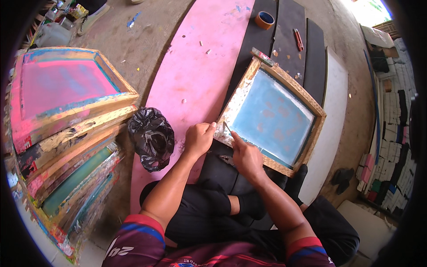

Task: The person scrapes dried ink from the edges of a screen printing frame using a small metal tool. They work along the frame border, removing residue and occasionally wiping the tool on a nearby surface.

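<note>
A wooden screen printing frame (pixel 319 119) with blue mesh lies tilted in front of me. Whitish, peeling residue covers its left side. My left hand (pixel 199 139) is closed at the frame's left corner, its thumb along the wood. In my right hand (pixel 247 156) is a thin pointed blade (pixel 227 127), its tip near the flaky wood beside the left thumb. My fingers hide the rest of the blade.
Left of my arms sits a crumpled black plastic bag (pixel 151 139) on a pink board (pixel 178 89). Paint-stained frames (pixel 75 120) are stacked further left. Brown tape (pixel 264 20) and a red cutter (pixel 298 40) lie on black boards beyond. Piled material (pixel 391 120) stands far right.
</note>
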Demonstrator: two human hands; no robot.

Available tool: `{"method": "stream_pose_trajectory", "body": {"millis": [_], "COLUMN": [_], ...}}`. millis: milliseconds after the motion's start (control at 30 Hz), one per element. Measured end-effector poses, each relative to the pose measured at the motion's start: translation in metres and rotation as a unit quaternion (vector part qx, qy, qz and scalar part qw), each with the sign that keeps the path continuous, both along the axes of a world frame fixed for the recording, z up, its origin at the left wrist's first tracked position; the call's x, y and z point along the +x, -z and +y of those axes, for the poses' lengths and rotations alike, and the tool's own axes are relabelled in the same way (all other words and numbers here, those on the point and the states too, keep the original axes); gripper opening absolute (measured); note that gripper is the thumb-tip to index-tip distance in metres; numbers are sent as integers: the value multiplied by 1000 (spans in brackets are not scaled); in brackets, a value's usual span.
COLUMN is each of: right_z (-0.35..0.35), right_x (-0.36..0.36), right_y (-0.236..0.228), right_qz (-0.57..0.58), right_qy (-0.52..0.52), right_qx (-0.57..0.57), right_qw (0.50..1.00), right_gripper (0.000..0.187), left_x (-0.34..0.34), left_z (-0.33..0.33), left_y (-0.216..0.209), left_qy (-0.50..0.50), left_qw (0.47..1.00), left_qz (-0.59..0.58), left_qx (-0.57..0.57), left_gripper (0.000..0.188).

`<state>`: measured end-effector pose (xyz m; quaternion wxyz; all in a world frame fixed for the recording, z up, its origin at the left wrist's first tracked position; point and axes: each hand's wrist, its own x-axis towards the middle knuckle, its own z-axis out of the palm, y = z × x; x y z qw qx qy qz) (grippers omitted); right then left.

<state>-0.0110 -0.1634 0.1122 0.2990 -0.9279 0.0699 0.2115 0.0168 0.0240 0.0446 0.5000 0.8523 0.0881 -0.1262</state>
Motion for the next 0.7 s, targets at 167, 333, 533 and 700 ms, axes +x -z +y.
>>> {"method": "stream_pose_trajectory", "body": {"millis": [167,333,533,700], "right_z": [-17,-20,-20,-26], "right_x": [-4,-21,-5,-21], "right_y": [32,44,29,63], "right_qz": [68,-189,137,-170], "right_qy": [105,-123,189,-43], "right_qx": [210,-70,309,64], "right_qw": [970,972,922,983], "right_gripper": [38,39,36,34], "left_x": [-3,1,0,3], "left_z": [-2,0,4,2], "left_y": [13,13,15,19], "left_qy": [-19,-3,-1,10], "left_qw": [1000,1000,1000,999], "left_qz": [-19,10,31,41], "left_qx": [-13,3,-5,-1], "left_gripper": [47,44,40,40]}}
